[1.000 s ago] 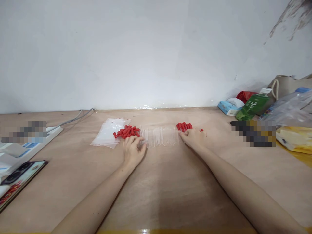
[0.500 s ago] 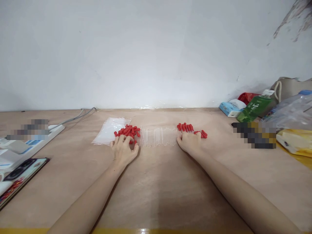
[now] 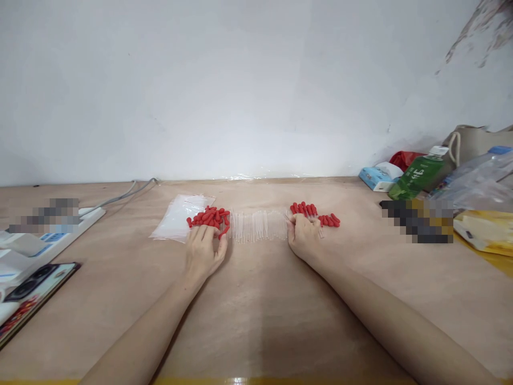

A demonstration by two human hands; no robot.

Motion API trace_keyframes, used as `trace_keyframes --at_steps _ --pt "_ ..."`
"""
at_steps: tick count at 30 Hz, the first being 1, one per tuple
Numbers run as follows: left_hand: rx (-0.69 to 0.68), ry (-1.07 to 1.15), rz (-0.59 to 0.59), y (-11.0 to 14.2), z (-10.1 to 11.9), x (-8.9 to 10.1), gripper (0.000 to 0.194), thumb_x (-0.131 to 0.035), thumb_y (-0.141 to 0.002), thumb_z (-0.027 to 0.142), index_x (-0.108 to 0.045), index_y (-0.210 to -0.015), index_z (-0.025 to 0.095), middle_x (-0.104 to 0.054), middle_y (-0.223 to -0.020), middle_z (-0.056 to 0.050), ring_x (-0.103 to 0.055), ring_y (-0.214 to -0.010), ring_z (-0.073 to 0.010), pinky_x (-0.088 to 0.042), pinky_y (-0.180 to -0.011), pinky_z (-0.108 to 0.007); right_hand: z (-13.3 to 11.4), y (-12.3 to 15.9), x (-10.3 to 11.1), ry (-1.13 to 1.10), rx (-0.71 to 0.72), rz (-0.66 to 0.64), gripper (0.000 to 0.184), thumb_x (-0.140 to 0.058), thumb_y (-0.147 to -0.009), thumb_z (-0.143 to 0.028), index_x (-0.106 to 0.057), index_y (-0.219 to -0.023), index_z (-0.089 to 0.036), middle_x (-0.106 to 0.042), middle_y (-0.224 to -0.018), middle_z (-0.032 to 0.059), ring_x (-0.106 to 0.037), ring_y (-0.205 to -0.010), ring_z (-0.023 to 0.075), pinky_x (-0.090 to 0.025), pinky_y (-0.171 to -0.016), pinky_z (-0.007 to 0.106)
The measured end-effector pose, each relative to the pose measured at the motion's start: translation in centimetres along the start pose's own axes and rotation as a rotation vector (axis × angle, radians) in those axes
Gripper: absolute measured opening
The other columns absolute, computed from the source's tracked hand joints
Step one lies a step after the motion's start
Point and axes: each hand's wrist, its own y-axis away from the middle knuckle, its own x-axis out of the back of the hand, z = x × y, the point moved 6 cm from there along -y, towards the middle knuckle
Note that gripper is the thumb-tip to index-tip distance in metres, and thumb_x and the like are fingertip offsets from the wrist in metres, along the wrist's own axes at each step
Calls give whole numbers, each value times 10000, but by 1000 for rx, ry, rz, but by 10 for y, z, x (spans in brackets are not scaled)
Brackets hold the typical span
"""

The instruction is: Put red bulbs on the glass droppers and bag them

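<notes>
A row of clear thin tubes (image 3: 258, 225) lies across the middle of the wooden table (image 3: 256, 310). A heap of small red caps (image 3: 208, 216) sits at its left end and another pile of red caps (image 3: 315, 213) at its right end. My left hand (image 3: 205, 250) rests palm down by the left heap, fingers curled, with a red cap (image 3: 223, 232) at its fingertips. My right hand (image 3: 303, 237) is closed at the right end of the row, fingers curled around some tubes.
Clear plastic bags (image 3: 178, 216) lie left of the caps. A white power strip (image 3: 52, 232) with a grey cable and a phone (image 3: 30, 291) sit at far left. A tissue pack (image 3: 374, 177), green bottle (image 3: 419, 175), clear bag (image 3: 476, 184) and yellow packet (image 3: 483, 230) crowd the right.
My left hand slid left from the tube row to the red cap heap and curled. My right hand drew in and closed at the row's right end, uncovering more red caps.
</notes>
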Motion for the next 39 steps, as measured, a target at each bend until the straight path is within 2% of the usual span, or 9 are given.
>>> trace_keyframes --at_steps 4,8,11,16,18,24,31,39 --pt "25 329 -102 5 13 -16 91 -468 -811 262 -484 -812 172 -543 -732 -21 -521 -645 -140 -417 -597 -259 -21 6 -3 -291 243 -57 271 -289 -891 -235 -492 -1054 -162 -626 -932 80 -546 -784 166 -313 -739 299" --pt "40 482 -198 9 22 -32 171 -461 -832 253 -488 -974 162 -580 -809 -36 -559 -671 -129 -456 -582 -239 -38 16 -2 -327 377 -129 286 -312 -891 -193 -517 -1091 -185 -643 -909 50 -554 -753 139 -299 -740 298" --pt "-3 480 -167 8 24 -31 251 -475 -829 242 -493 -1067 167 -604 -915 -65 -579 -748 -148 -482 -658 -274 -43 19 0 -284 375 -153 285 -326 -886 -198 -549 -1064 -185 -653 -861 52 -555 -718 140 -287 -724 305" --pt "-64 479 -157 6 30 -25 200 -460 -839 228 -551 -1008 173 -613 -944 -68 -571 -843 -168 -471 -733 -300 -48 20 2 -267 369 -146 287 -325 -889 -216 -563 -1047 -193 -666 -887 62 -576 -721 143 -275 -718 307" --pt "-62 505 -167 5 33 -24 186 -452 -843 222 -565 -984 177 -611 -919 -59 -566 -836 -162 -467 -719 -287 -50 20 4 -266 363 -150 278 -335 -886 -214 -566 -1040 -199 -669 -908 59 -587 -721 139 -273 -721 307" --pt "32 567 -198 7 33 -27 136 -485 -826 254 -590 -869 177 -581 -736 -13 -531 -634 -119 -432 -546 -224 -56 19 6 -330 331 -205 259 -356 -879 -224 -580 -1008 -208 -678 -885 38 -583 -672 119 -268 -743 308" --pt "-4 640 -204 7 30 -28 157 -495 -832 254 -623 -889 185 -586 -796 -38 -544 -731 -143 -450 -638 -268 -57 22 1 -411 306 -275 235 -398 -868 -254 -603 -978 -220 -684 -809 11 -554 -595 102 -268 -746 303" --pt "-123 668 -334 10 43 -25 155 -463 -847 229 -613 -861 193 -594 -805 -35 -554 -742 -140 -457 -670 -271 -54 21 7 -332 387 -276 281 -383 -876 -225 -619 -1012 -294 -680 -827 -7 -568 -678 110 -242 -728 296"
